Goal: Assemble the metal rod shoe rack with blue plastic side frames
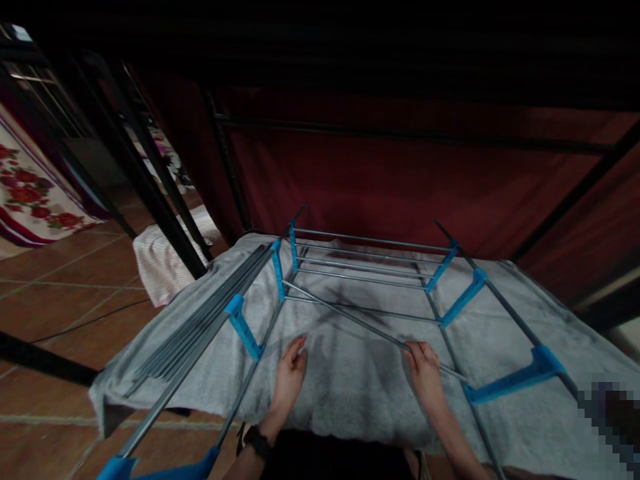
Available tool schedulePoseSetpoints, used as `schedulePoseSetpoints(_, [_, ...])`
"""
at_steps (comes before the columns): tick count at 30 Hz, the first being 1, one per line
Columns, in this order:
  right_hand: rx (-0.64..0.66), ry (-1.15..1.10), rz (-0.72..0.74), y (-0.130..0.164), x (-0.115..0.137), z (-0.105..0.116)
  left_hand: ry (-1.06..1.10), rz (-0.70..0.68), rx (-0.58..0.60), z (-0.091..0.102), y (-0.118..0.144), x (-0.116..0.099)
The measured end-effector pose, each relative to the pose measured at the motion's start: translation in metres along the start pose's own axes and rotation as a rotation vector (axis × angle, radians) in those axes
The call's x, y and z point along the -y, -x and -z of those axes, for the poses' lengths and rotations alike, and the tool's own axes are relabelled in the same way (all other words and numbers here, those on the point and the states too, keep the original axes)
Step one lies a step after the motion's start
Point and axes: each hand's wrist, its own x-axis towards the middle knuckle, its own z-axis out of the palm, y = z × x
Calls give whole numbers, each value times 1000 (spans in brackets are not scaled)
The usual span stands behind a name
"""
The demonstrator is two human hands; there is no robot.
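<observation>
A metal drying rack (370,267) with grey rods and blue plastic joints (243,327) lies on a grey towel (345,373). My right hand (425,373) grips one loose grey rod (350,317) that runs diagonally from the rack's left joint down to my fingers. My left hand (290,377) rests on the towel with its fingers together, holding nothing that I can see; a dark watch sits on its wrist. A bundle of loose grey rods (210,313) lies along the rack's left side.
A dark red fabric wall (400,173) with black frame poles stands behind the towel. Terracotta floor tiles (60,293) spread to the left, with a pink striped cloth (160,263) and a floral fabric (30,193). A blurred patch covers the lower right corner.
</observation>
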Motion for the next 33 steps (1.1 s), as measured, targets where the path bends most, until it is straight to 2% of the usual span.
schedulePoseSetpoints(4, [-24,-26,12,-5,2,0,448,303,-151,1,-32,-27])
schedulePoseSetpoints(6, [-35,-31,16,-7,0,1,641,380,-185,1,-48,-43])
schedulePoseSetpoints(9, [-55,-19,6,-10,-4,4,770,426,-182,-1,-70,-63])
schedulePoseSetpoints(14, [-81,-18,-1,-18,-7,6,871,481,-108,-10,-104,-81])
schedulePoseSetpoints(19, [-95,-9,-9,-23,-6,6,864,493,-106,-18,-129,-81])
schedulePoseSetpoints(25, [-108,31,-14,-31,-7,5,808,478,-105,-23,-142,-73])
schedulePoseSetpoints(33, [-105,56,-9,-46,-2,4,783,534,-124,-22,-153,-70])
